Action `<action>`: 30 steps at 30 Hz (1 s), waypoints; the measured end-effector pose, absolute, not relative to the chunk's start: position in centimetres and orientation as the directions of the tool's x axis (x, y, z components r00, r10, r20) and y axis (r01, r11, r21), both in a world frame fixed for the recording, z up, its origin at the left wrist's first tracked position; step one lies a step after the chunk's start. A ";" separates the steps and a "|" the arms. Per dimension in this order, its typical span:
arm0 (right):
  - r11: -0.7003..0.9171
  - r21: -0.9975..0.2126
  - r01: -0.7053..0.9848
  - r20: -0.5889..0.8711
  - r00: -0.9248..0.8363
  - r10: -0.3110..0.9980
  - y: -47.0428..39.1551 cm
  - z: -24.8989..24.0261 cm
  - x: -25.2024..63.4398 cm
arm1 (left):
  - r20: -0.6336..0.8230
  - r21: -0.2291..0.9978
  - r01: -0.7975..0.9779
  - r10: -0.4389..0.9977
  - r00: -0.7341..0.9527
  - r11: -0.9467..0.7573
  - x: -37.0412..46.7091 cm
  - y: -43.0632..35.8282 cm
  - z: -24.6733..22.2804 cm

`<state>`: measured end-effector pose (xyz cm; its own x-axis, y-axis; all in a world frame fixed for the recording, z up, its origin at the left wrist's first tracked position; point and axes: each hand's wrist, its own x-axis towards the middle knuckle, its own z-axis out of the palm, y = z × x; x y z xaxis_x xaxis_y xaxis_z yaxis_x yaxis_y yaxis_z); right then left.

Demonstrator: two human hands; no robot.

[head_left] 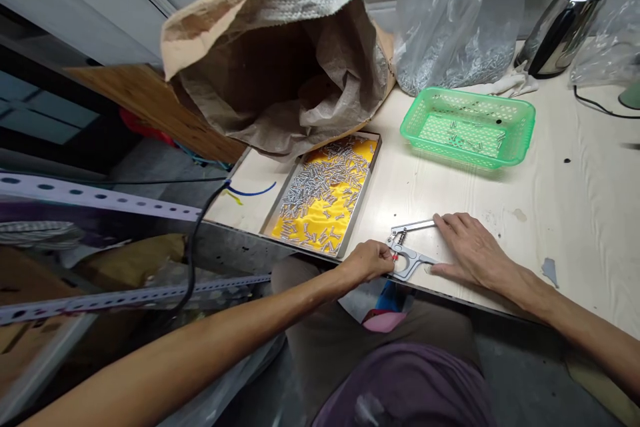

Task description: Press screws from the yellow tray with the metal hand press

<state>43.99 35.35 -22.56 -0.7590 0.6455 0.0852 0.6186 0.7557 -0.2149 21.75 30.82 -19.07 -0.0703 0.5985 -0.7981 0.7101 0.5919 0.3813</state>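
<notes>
A silver metal hand tool (407,257) with two spread handles and a coil spring lies at the table's front edge. My right hand (473,250) grips it from the right, fingers on the upper handle's end and thumb by the lower one. My left hand (371,261) is closed in a pinch at the tool's left end, beside a small red spot; what the fingertips hold is hidden. Left of the tool, a shallow tray (361,203) lined with yellow cloth (314,217) bears many small metal spring-like pieces (320,180).
Behind the tray a large brown sack (280,67) gapes open. A green plastic basket (470,159) holds several small metal pieces. Farther back stand a clear bag (457,27) of metal pieces and a steel kettle (567,23). A perforated metal bar (100,197) is at the left.
</notes>
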 end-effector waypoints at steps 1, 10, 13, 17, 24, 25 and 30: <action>0.750 -0.212 0.627 0.080 -0.753 0.653 35.3 -22.5 43.9 | -0.798 0.381 0.709 0.599 -0.073 0.593 21.8 30.8 -19.1; 0.733 -0.150 0.664 0.088 -0.729 0.678 34.0 -22.4 43.4 | -0.601 0.326 0.886 0.796 -0.074 0.329 21.7 29.2 -17.9; 0.740 -0.132 0.659 0.099 -0.734 0.672 33.6 -22.6 43.3 | -0.309 0.278 0.960 0.946 0.099 -0.010 22.0 28.5 -17.9; 0.743 -0.115 0.660 0.101 -0.736 0.669 33.6 -22.4 43.3 | -0.152 0.223 0.870 0.866 0.477 -0.440 23.2 29.9 -19.3; 0.724 -0.129 0.677 0.053 -0.725 0.687 33.4 -21.9 43.7 | -0.237 0.201 0.797 0.761 0.604 -0.570 24.4 32.8 -20.0; 0.720 -0.108 0.686 0.057 -0.719 0.693 33.3 -21.9 43.7 | -0.246 0.190 0.791 0.752 0.612 -0.582 24.5 32.9 -19.9; 0.724 -0.077 0.686 0.105 -0.716 0.690 32.2 -21.9 42.9 | -0.285 0.181 0.787 0.735 0.615 -0.589 25.1 32.8 -19.4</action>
